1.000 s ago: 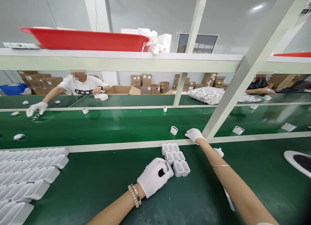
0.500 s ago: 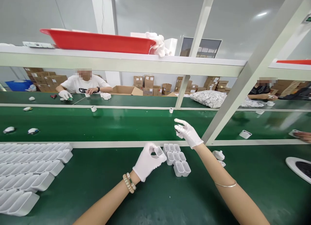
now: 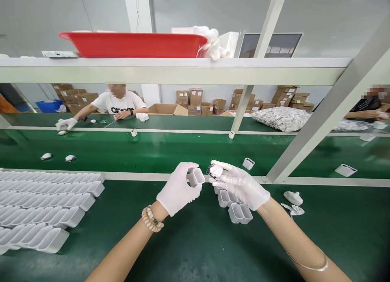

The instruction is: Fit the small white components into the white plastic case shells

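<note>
Right hand [image 3: 240, 184] has come back from over the green belt [image 3: 152, 152] since half a second ago, so the little circuit board [image 3: 211, 171] it's carrying is now just beside the white cup [image 3: 196, 177] in the left hand [image 3: 179, 188]. Left fingers are curled around that cup, open only about as wide as the cup itself, and it's up off the surface [image 3: 152, 253] with its mouth showing. Right fingers are stretched out pretty straight but close together, pinching the board, which has a white lump on it. Below the right hand there's a small cluster of cups [image 3: 235, 213], partly hidden by it. Way more sit in neat rows [image 3: 55, 239] over on the left. Some small white bits [image 3: 293, 198] lie right of the right hand, and across the belt a co-worker's gloved hand [image 3: 67, 124] reaches out.
</note>
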Demonstrator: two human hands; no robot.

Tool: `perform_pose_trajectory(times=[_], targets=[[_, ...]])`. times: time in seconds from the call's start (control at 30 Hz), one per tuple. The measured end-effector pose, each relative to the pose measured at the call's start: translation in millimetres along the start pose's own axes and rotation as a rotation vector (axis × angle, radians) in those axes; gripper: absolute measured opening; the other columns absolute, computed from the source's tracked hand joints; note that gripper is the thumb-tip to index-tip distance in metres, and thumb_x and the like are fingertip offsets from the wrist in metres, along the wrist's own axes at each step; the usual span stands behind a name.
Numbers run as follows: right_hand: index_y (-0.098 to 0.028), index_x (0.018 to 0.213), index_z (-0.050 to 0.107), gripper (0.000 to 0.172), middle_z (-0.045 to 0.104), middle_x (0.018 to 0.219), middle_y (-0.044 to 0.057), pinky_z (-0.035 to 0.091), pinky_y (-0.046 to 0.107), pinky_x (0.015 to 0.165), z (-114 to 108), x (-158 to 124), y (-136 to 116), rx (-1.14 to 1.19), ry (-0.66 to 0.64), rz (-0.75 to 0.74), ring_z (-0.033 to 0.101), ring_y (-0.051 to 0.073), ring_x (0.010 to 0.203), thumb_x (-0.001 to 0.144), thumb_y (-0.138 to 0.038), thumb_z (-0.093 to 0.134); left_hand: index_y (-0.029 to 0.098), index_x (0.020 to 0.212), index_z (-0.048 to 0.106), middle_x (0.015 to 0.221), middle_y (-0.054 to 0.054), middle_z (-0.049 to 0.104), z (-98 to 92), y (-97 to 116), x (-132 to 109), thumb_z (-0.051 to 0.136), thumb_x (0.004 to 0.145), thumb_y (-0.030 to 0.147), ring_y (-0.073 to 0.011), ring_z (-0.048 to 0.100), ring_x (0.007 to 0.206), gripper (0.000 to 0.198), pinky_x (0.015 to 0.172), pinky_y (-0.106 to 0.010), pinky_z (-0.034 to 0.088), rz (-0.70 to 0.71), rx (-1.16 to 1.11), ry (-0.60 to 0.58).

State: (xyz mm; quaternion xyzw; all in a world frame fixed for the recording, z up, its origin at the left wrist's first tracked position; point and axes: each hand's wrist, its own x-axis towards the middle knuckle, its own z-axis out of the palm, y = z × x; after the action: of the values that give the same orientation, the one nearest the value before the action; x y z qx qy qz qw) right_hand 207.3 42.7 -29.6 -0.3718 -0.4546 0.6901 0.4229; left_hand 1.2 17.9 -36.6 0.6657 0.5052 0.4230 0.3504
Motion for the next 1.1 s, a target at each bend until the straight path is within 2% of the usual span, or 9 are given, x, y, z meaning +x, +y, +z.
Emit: perform_pose_trajectory(times=[0.07,0.17,0.27,0.37,0.53,0.7,0.9,1.03,1.1], targets=[[-0.025,0.121,0.062,0.058,0.068,0.103,0.004,0.060,0.037,0.079,0,-2,0,0.020,0.001,-0.021,0.070,0.017,0.080,0.068,-0.033,0.084,0.022,0.116,0.056,0.112,-0.009,0.058,0.8,-1,1,0.067,0.071,0.012,-0.0223,0.062,0.095,0.047,0.056,-0.025,0.060,0.019,0.020,0.010],[-0.025,0.120,0.062,0.058,0.069,0.100,0.003,0.057,0.044,0.089,0,-2,4,-0.037,0.011,-0.104,0.069,0.019,0.085,0.069,-0.040,0.085,0.021,0.110,0.061,0.108,-0.007,0.060,4.1,-3,1,0.068,0.069,0.012,-0.0215,0.063,0.092,0.043,0.074,-0.032,0.061,0.088,0.075,-0.013],[-0.026,0.120,0.062,0.054,0.070,0.100,0.004,0.053,0.047,0.095,1,-2,11,-0.144,0.007,-0.178,0.067,0.021,0.095,0.073,-0.042,0.082,0.021,0.108,0.065,0.100,-0.006,0.060,7.6,-2,0,0.066,0.070,0.016,-0.0197,0.063,0.082,0.038,0.074,-0.033,0.060,0.111,0.106,-0.084],[-0.026,0.127,0.058,0.058,0.069,0.098,0.004,0.054,0.045,0.089,1,-2,16,-0.226,-0.044,-0.168,0.066,0.020,0.091,0.075,-0.043,0.079,0.020,0.109,0.065,0.099,-0.006,0.060,9.2,-2,0,0.063,0.070,0.016,-0.0200,0.064,0.080,0.039,0.070,-0.031,0.059,0.101,0.112,-0.100],[-0.023,0.123,0.058,0.065,0.068,0.090,0.001,0.055,0.035,0.068,-2,-3,16,-0.254,-0.162,-0.001,0.065,0.016,0.073,0.067,-0.036,0.087,0.021,0.107,0.066,0.101,-0.007,0.060,7.1,-2,1,0.062,0.068,0.013,-0.0203,0.064,0.081,0.039,0.070,-0.030,0.058,0.143,0.230,-0.186],[-0.021,0.112,0.065,0.056,0.070,0.089,0.003,0.052,0.031,0.057,-9,-8,6,-0.361,-0.031,-0.102,0.063,0.015,0.066,0.063,-0.035,0.089,0.021,0.122,0.058,0.107,-0.007,0.063,-0.8,2,0,0.064,0.073,0.015,-0.0235,0.066,0.093,0.050,0.083,-0.036,0.058,0.208,0.268,-0.120],[-0.022,0.108,0.071,0.054,0.074,0.080,0.003,0.059,0.041,0.071,-1,-20,0,-0.624,0.136,-0.241,0.068,0.022,0.071,0.063,-0.049,0.085,0.022,0.127,0.053,0.116,-0.009,0.064,-10.8,2,-2,0.064,0.077,0.015,-0.0265,0.063,0.108,0.051,0.091,-0.042,0.055,0.445,0.391,-0.093],[-0.022,0.113,0.070,0.054,0.071,0.070,0.001,0.059,0.038,0.064,8,-32,-2,-0.738,0.147,-0.224,0.067,0.021,0.066,0.071,-0.057,0.076,0.022,0.129,0.048,0.118,-0.009,0.063,-12.3,-3,-3,0.063,0.081,0.015,-0.0253,0.062,0.110,0.050,0.091,-0.041,0.056,0.584,0.429,-0.060],[-0.022,0.116,0.069,0.055,0.068,0.065,-0.001,0.056,0.035,0.057,12,-36,-4,-0.746,0.138,-0.196,0.061,0.017,0.053,0.073,-0.057,0.074,0.022,0.129,0.046,0.118,-0.009,0.063,-12.4,-5,-2,0.062,0.083,0.016,-0.0241,0.062,0.109,0.049,0.090,-0.040,0.056,0.643,0.435,-0.046]])
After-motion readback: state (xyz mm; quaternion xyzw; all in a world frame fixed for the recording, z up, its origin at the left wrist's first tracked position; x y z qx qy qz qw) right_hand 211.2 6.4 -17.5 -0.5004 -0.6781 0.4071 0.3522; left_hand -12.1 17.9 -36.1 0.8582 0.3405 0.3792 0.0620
